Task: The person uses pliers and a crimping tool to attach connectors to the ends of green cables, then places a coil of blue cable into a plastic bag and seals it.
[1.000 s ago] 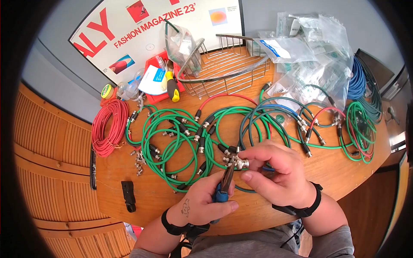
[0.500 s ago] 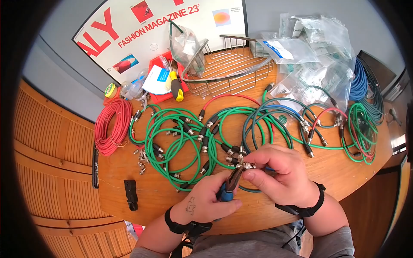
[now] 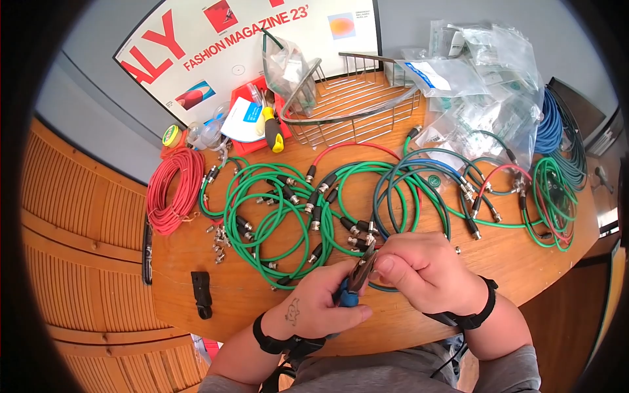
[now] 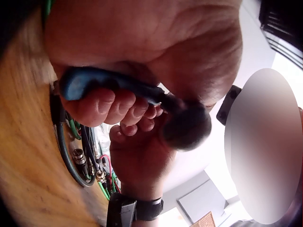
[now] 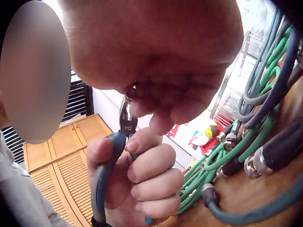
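My left hand (image 3: 318,304) grips blue-handled pliers (image 3: 358,276), their metal jaws pointing up toward the right hand. The right wrist view shows the pliers' handle (image 5: 105,172) under the left thumb, with the other fingers curled round the far side. Right at the jaw tips, my right hand (image 3: 429,272) pinches a small metal connector (image 5: 130,93) between thumb and curled fingers. Most of that connector is hidden by the right fingers. Just beyond the hands lie green cables (image 3: 268,232) with black-sleeved metal BNC plugs.
Several small metal connectors (image 3: 219,245) and a black strap (image 3: 201,295) lie to the left. Behind are a coiled red cable (image 3: 173,190), a red box (image 3: 252,141) with a yellow-black screwdriver (image 3: 272,131), a wire basket (image 3: 354,124) and clear plastic bags (image 3: 488,98). Blue cable (image 3: 549,124) sits far right.
The right hand has turned and its fingers have curled in closer at the plier tips, covering the metal connector that showed before. The left hand keeps its grip on the pliers.
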The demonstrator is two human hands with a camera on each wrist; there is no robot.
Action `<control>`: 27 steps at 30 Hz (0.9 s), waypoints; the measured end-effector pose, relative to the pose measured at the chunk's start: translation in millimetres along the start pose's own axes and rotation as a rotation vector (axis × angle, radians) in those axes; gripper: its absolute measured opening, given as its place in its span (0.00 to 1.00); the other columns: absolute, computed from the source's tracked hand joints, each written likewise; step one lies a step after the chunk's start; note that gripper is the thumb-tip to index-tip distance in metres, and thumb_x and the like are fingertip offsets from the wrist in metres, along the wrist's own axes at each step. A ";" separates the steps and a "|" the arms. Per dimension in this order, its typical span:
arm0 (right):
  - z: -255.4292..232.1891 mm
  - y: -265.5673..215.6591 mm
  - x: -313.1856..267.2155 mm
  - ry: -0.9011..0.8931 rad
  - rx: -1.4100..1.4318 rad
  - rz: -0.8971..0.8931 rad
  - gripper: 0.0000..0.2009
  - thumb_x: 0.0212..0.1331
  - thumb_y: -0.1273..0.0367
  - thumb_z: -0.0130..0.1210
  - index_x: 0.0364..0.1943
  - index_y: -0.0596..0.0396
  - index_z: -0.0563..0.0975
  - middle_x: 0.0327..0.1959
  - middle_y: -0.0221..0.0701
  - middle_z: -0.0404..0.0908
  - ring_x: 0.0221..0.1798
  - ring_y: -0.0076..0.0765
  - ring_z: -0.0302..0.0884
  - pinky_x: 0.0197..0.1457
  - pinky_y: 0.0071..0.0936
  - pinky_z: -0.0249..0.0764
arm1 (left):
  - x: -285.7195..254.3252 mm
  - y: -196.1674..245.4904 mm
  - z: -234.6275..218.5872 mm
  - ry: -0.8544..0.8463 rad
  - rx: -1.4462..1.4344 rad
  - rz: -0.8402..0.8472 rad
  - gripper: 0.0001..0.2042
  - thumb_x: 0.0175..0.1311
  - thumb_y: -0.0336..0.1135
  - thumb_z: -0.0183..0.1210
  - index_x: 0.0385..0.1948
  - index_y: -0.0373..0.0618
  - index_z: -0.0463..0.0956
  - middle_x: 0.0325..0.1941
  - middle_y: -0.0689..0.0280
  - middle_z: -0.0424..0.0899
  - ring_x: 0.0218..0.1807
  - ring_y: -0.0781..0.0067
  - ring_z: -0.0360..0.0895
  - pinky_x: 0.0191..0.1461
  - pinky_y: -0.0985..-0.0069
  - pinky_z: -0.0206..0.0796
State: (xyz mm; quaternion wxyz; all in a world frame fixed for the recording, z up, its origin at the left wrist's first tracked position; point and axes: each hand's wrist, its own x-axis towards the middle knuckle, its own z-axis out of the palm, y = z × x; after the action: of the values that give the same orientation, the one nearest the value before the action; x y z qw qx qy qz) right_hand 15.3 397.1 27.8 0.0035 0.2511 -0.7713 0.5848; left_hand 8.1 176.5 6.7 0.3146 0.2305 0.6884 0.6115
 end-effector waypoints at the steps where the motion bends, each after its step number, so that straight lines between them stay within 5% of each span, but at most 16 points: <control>1: 0.1 -0.2 0.1 0.010 0.012 0.010 0.07 0.65 0.70 0.53 0.31 0.55 0.81 0.26 0.33 0.81 0.30 0.43 0.80 0.34 0.32 0.73 | -0.7 -2.2 -0.2 -0.008 -0.021 -0.016 0.17 0.53 0.34 0.68 0.40 0.43 0.70 0.28 0.74 0.67 0.30 0.83 0.64 0.33 0.81 0.58; 9: 5.2 6.7 -1.3 0.129 0.047 -0.008 0.13 0.54 0.70 0.67 0.42 0.58 0.79 0.28 0.31 0.77 0.28 0.26 0.79 0.30 0.22 0.75 | -2.8 -1.5 -2.1 -0.025 -0.238 -0.108 0.14 0.55 0.32 0.66 0.37 0.45 0.69 0.28 0.73 0.69 0.29 0.84 0.65 0.33 0.81 0.60; 11: 5.9 8.2 -1.4 0.145 0.024 -0.016 0.15 0.51 0.70 0.69 0.42 0.58 0.79 0.29 0.31 0.76 0.28 0.24 0.79 0.29 0.20 0.75 | -2.0 -4.4 -2.4 -0.093 -0.569 -0.126 0.13 0.56 0.31 0.64 0.36 0.44 0.67 0.28 0.71 0.69 0.28 0.83 0.65 0.32 0.81 0.59; 17: 6.7 10.5 -2.0 0.163 -0.015 -0.007 0.14 0.53 0.71 0.67 0.44 0.57 0.79 0.29 0.30 0.77 0.25 0.23 0.78 0.28 0.20 0.75 | -0.8 -4.5 -5.6 -0.154 -0.980 -0.134 0.11 0.58 0.30 0.60 0.36 0.44 0.66 0.27 0.68 0.69 0.25 0.78 0.66 0.28 0.79 0.57; 21: 7.1 7.2 -1.3 0.187 -0.014 0.017 0.14 0.54 0.71 0.66 0.44 0.56 0.79 0.29 0.30 0.77 0.25 0.23 0.78 0.26 0.20 0.74 | -0.4 -5.3 -5.5 -0.137 -0.903 -0.171 0.12 0.57 0.30 0.62 0.37 0.43 0.67 0.28 0.69 0.70 0.26 0.81 0.66 0.29 0.80 0.58; 23: 6.6 7.1 -1.7 0.191 -0.023 0.029 0.13 0.54 0.71 0.66 0.43 0.56 0.79 0.28 0.30 0.77 0.25 0.24 0.78 0.26 0.21 0.73 | 2.4 -1.1 -0.4 -0.052 -0.483 -0.179 0.13 0.52 0.28 0.64 0.35 0.46 0.67 0.28 0.69 0.68 0.28 0.79 0.65 0.31 0.78 0.57; 27: 6.2 8.9 -1.7 0.193 -0.084 0.003 0.12 0.54 0.72 0.65 0.42 0.56 0.80 0.27 0.31 0.78 0.26 0.27 0.78 0.27 0.23 0.72 | 3.2 -5.1 2.8 -0.013 -0.251 -0.082 0.14 0.57 0.32 0.65 0.40 0.44 0.70 0.30 0.75 0.71 0.29 0.88 0.65 0.31 0.83 0.59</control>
State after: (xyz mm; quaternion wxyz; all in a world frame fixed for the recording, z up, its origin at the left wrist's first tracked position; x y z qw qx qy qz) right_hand 15.1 393.9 17.3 0.0872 0.1921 -0.7917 0.5733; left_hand 8.3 180.0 1.0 0.3702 0.1652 0.6132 0.6780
